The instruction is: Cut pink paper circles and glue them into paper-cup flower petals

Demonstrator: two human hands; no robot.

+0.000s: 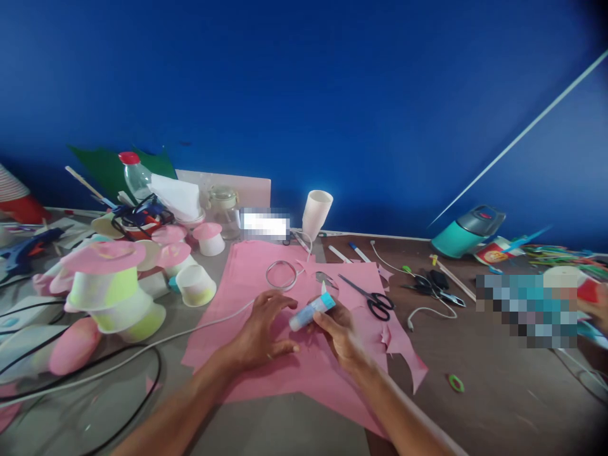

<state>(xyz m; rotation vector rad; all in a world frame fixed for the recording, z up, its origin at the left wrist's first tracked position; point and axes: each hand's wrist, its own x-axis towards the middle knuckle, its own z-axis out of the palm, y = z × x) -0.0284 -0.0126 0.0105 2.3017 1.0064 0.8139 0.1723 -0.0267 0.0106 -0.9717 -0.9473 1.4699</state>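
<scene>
My right hand point(341, 334) grips a glue stick point(311, 311) with a light blue body, held tilted over a sheet of pink paper point(289, 373). My left hand point(263, 329) rests on the pink paper just left of the glue stick, fingers spread and pressing down. Black-handled scissors point(373, 299) lie on the paper to the right of my hands. A thin wire ring point(281, 274) sits on the paper beyond my left hand.
Pink-and-white paper cup hats point(107, 278) crowd the left side, with cables point(118, 364) across the table. A white cup point(316, 214), a jar point(223, 209), a plastic bottle point(135, 176) and a teal jug point(468, 231) stand at the back. A green ring point(456, 382) lies right.
</scene>
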